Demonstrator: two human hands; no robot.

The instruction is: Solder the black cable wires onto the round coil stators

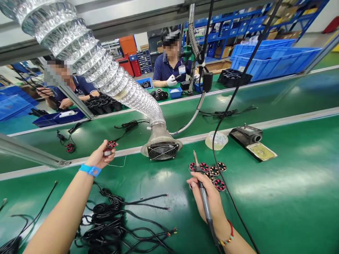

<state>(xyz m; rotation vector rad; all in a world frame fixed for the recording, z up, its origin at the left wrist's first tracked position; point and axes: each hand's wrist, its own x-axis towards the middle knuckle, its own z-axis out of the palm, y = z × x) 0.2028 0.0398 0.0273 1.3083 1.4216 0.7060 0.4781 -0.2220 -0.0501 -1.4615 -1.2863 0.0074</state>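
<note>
My left hand [101,156] reaches out over the rail between bench and belt, its fingers closed round a small motor stator [111,144] with red and black windings. A black cord appears to run from that stator to a cable bundle on the belt. My right hand [209,199] grips a soldering iron [204,201] like a pen, its tip pointing up and away from me. Just beyond this hand lie several stators [219,184] with red or copper-coloured windings, partly hidden by the iron and fingers. Coiled black cables [106,222] lie between my forearms.
A fume extractor fan [162,151] on a foil duct [116,77] stands centrally at the rail. Right of it are a tape roll [216,140] and a soldering iron stand [247,135]. A black cord [225,180] hangs across the right side. Two people work across the belt.
</note>
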